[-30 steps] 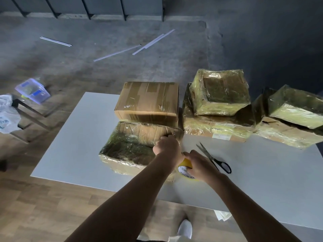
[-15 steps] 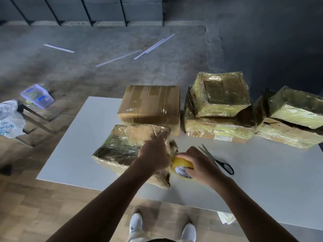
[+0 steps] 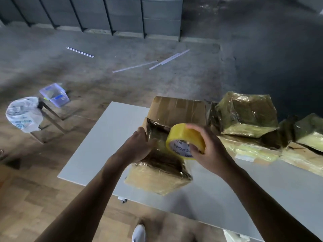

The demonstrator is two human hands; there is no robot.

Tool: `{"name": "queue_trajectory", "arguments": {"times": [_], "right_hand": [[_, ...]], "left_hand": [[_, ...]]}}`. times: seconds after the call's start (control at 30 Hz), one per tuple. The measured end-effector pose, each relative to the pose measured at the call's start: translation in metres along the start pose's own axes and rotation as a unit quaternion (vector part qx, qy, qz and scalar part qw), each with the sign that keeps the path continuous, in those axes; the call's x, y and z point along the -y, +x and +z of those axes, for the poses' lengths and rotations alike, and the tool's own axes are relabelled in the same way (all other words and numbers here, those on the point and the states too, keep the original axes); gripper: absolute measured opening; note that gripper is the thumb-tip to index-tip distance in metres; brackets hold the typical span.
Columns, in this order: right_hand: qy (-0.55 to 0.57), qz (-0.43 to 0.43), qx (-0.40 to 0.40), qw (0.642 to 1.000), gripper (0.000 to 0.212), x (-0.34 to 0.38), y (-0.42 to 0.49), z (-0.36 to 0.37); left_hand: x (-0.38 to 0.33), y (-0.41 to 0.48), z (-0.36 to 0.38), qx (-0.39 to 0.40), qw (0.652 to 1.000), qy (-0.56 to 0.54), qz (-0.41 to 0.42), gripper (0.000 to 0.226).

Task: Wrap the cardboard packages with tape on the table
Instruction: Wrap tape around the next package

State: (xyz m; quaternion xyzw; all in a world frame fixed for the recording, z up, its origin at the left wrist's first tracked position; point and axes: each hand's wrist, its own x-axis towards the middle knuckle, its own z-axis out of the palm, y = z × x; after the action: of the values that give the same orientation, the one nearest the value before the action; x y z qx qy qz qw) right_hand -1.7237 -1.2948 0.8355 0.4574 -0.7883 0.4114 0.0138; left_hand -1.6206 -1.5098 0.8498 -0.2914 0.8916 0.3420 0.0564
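With left hand (image 3: 138, 149) curled on the package (image 3: 157, 180) and right hand (image 3: 209, 151) gripping the tape roll (image 3: 183, 135), pull tape tight, overlap each turn, press flat.

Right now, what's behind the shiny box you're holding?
A brown cardboard box stands on the table right behind the wrapped package. Its lower front is hidden by the package, the yellow tape roll and the right hand.
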Motion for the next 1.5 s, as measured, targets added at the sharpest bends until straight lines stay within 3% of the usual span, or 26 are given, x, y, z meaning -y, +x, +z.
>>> {"name": "queue_trajectory", "arguments": {"times": [0.17,0.3,0.4,0.5,0.6,0.73,0.87,0.93,1.07,1.23,1.37,1.5], "right_hand": [[-0.025,-0.018,0.031,0.999,0.065,0.014,0.02,0.025],[-0.07,0.0,0.082,0.994,0.071,0.025,0.038,0.02],[-0.145,-0.023,0.105,0.984,0.062,0.031,0.047,0.003],[-0.301,-0.006,0.21,0.93,0.053,0.029,0.045,-0.012],[-0.343,0.033,0.282,0.895,0.055,0.027,0.031,-0.003],[-0.332,0.055,0.275,0.9,0.056,0.022,0.029,0.011],[-0.297,0.064,0.281,0.91,0.055,0.02,0.022,0.02],[-0.314,0.049,0.283,0.905,0.055,0.019,0.022,0.024],[-0.316,0.046,0.284,0.904,0.055,0.016,0.023,0.026],[-0.314,0.034,0.277,0.907,0.053,0.018,0.022,0.035],[-0.309,0.035,0.268,0.912,0.053,0.016,0.02,0.034],[-0.304,0.037,0.262,0.915,0.052,0.01,0.015,0.035]], "left_hand": [[0.012,0.003,0.001,-0.072,0.996,0.03,-0.049,0.059],[0.018,0.009,0.003,-0.071,0.995,0.064,-0.036,0.06],[0.028,0.013,-0.002,-0.073,0.996,0.053,-0.026,0.065],[0.05,0.019,-0.015,-0.053,0.997,0.04,-0.042,0.063],[0.057,0.023,-0.017,-0.055,0.996,0.054,-0.037,0.063],[0.038,0.022,-0.012,-0.133,0.979,0.152,-0.03,0.073],[0.021,0.015,0.0,-0.218,0.952,0.187,0.107,0.039],[0.012,0.012,0.01,-0.188,0.952,0.195,0.14,0.031],[0.004,0.012,0.016,-0.149,0.962,0.192,0.127,0.023],[-0.002,0.013,0.016,-0.128,0.972,0.177,0.089,0.045],[-0.014,0.007,0.031,-0.144,0.964,0.167,0.151,0.015],[-0.021,0.005,0.038,-0.139,0.97,0.154,0.129,0.033]]}}
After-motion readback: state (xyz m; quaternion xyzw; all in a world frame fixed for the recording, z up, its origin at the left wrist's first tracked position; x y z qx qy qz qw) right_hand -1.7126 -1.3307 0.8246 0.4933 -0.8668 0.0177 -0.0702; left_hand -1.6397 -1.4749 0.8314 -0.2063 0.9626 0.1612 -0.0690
